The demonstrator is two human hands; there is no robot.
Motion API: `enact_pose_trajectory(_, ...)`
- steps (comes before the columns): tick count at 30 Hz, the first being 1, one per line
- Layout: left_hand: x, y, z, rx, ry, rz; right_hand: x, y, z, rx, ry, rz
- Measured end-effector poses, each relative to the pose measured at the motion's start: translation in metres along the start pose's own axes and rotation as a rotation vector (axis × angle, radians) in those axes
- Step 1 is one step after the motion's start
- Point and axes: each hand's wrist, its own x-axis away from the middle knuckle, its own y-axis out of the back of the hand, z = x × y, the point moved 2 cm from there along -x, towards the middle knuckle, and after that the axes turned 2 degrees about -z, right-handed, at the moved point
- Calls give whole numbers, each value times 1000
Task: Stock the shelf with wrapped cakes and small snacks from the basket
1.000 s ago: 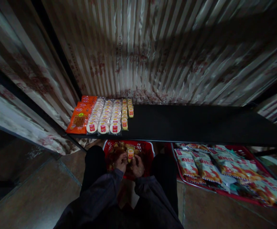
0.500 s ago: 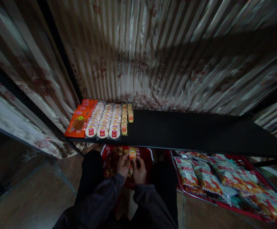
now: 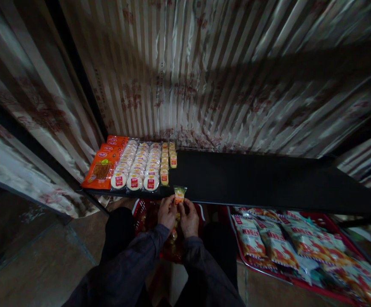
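Both hands hold one small yellow snack packet [image 3: 179, 195] with a red label, raised to the front edge of the black shelf [image 3: 268, 179]. My left hand [image 3: 166, 212] pinches its left side and my right hand [image 3: 189, 215] pinches its right side. Below my hands sits a red basket [image 3: 140, 204] with more small packets, between my knees. On the shelf's left end lie orange snack bags [image 3: 104, 164], rows of round white cakes [image 3: 137, 164] and two short rows of the same small yellow packets [image 3: 168, 160].
A striped curtain [image 3: 204, 76] hangs behind the shelf. A red tray [image 3: 300, 273] on the floor at the right holds several larger snack bags [image 3: 278, 247]. Tiled floor [image 3: 38, 264] shows at the left. The shelf's right part is bare black.
Both hands rose from the red basket up to the shelf's front edge, carrying the small yellow packet. The view tilted slightly.
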Motion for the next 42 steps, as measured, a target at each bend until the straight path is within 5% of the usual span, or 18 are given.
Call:
enact_pose_trajectory(21, -54, -32, -16, -125, -3, -91, -71, -22, 0, 63, 70, 52)
enact_pose_trajectory(42, -75, -52, -20, -173, -8, -105, -112, -44, -1, 35, 22, 73)
